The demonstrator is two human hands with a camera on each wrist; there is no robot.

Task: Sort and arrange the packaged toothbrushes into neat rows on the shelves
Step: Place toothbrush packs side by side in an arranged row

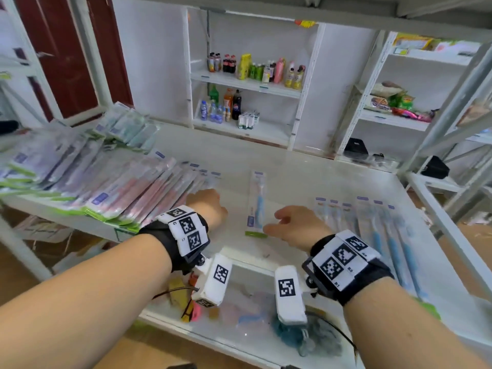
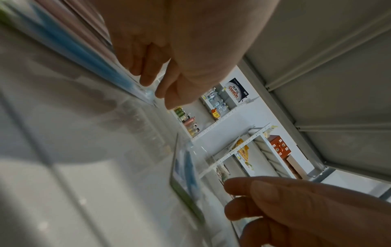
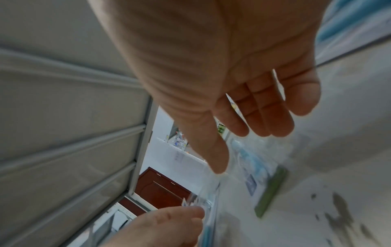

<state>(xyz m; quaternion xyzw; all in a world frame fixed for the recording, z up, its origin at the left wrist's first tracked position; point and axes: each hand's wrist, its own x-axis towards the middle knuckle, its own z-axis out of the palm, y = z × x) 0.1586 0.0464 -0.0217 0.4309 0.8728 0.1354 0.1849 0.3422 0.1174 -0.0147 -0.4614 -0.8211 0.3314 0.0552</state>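
Note:
A white shelf (image 1: 292, 179) carries packaged toothbrushes. A slanted, overlapping pile of pink and purple packs (image 1: 106, 182) fills its left half. My left hand (image 1: 210, 206) is at the pile's right end, its fingertips (image 2: 146, 78) and thumb pinching the edge of a blue toothbrush pack (image 2: 118, 71). One blue pack with a green base (image 1: 256, 206) lies alone mid-shelf. My right hand (image 1: 273, 222) hovers open just over that pack's near end, fingers relaxed. A row of blue packs (image 1: 383, 230) lies to the right.
Greenish packs (image 1: 127, 126) are stacked at the shelf's back left. A lower shelf (image 1: 239, 310) below my wrists holds sponges and small items. Behind stand shelves of bottles (image 1: 253, 67) and snacks (image 1: 394, 102). Another shelf board (image 2: 338, 83) hangs close overhead.

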